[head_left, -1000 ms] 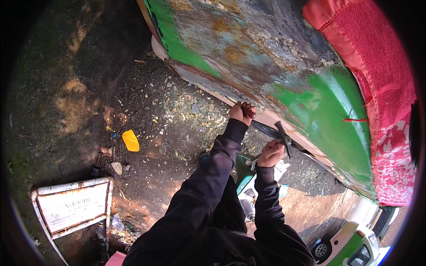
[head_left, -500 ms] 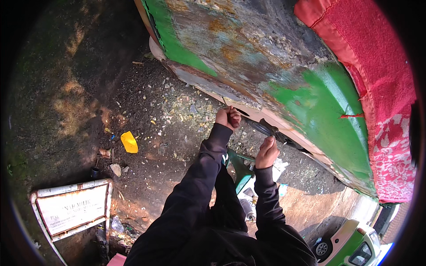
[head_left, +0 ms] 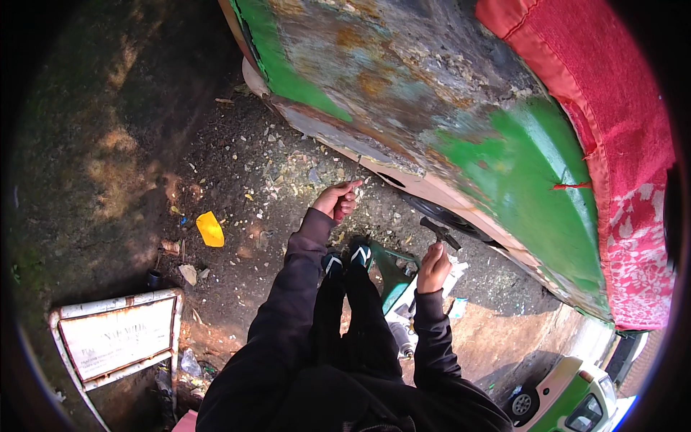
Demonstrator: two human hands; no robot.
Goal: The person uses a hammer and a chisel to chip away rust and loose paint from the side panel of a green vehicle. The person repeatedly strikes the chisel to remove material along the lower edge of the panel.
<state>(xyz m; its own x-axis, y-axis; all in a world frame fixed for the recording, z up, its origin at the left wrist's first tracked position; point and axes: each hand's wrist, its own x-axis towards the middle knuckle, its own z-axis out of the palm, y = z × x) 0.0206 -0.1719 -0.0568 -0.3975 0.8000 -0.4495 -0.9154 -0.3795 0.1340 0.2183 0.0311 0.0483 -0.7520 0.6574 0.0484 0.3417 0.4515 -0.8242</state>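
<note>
A dark-headed hammer (head_left: 440, 232) stands up from my right hand (head_left: 434, 268), which is closed round its handle below the head. My left hand (head_left: 337, 199) is closed too, fingers curled in, with a thin dark rod-like piece (head_left: 359, 170) seeming to rise from its fingertips; its kind is too small to make out. Both hands are apart from the car body (head_left: 403, 93), a worn panel of green paint, bare rusty metal and rough grey filler. The left is close to its pale lower edge, the right near the wheel (head_left: 457, 219) under it.
Past my feet (head_left: 360, 253) lies gravelly ground with paint chips. A green stool-like thing (head_left: 394, 277) stands beside a spray gun (head_left: 404, 344). Left are a yellow scrap (head_left: 209, 229) and a white framed sign (head_left: 119, 338). Red cloth (head_left: 612, 93) covers the car's right; another car (head_left: 568, 399) stands lower right.
My left hand has drawn back from the panel's lower edge, down and left. The hammer has tilted and come away from the wheel opening, while my right hand has dropped slightly.
</note>
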